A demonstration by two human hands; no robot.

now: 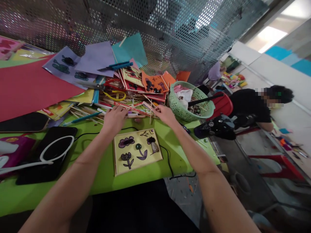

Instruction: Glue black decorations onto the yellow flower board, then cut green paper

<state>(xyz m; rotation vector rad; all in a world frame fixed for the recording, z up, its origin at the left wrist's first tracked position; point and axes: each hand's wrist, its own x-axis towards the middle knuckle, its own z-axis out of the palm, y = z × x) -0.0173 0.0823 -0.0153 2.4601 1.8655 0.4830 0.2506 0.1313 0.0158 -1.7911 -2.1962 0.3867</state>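
Note:
My left hand lies over the near side of a pile of thin wooden sticks and pens, its fingers stretched across it. Close to its fingertips are red-and-white patterned sticks. At the pile's right part, my right hand has thumb and fingers closed around a thin wooden stick; the exact grip is small to see. Between my forearms lies a yellow card with a stick frame, drawn purple flowers and dark stones stuck on. A pale pen lies between the hands.
A green basket with sticks and cloth stands right of the pile. Scissors, a blue cutter and coloured papers lie behind. Phones and a white cable are left. A person in black sits at right.

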